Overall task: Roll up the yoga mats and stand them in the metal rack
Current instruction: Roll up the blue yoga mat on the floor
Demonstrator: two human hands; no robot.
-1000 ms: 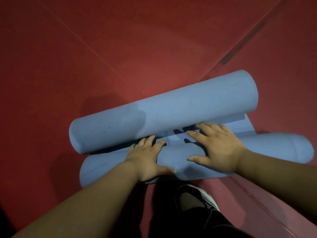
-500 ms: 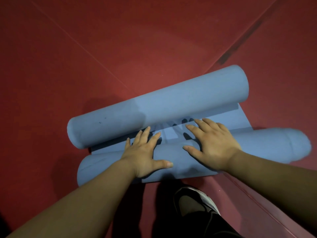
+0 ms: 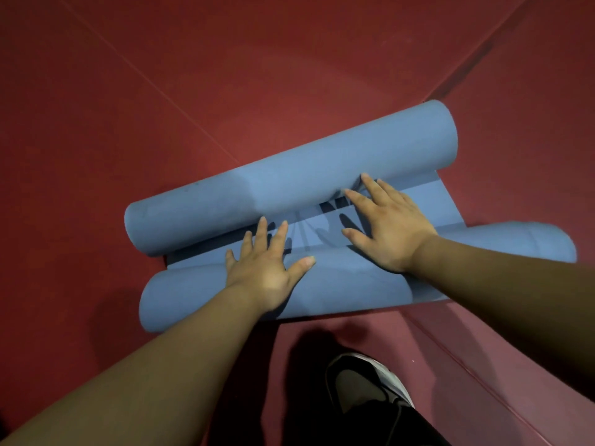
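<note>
Your left hand (image 3: 264,272) lies flat with fingers spread on the near blue yoga-mat roll (image 3: 193,297). Your right hand (image 3: 386,226), also flat and gripping nothing, touches its fingertips to the far roll (image 3: 289,188) at 12 o'clock. Both rolls lie on the red floor (image 3: 225,75), and your shoe (image 3: 370,387) sits at 6 o'clock.

Head view, looking down: person's two arms bare along whole visible length, frame edge to wrist. Left hand (image 3: 264,272) and right hand (image 3: 389,226) bare too; nails short, clearest on left thumb. Lower frame: one shoe (image 3: 367,386), low-cut trainer, dark grey-black upper, white sole rim along outer edge. Thin black lace or cord visible near hem. Black trouser leg (image 3: 386,426) covers shoe's heel end; fabric plain, detail lost in shadow.
</note>
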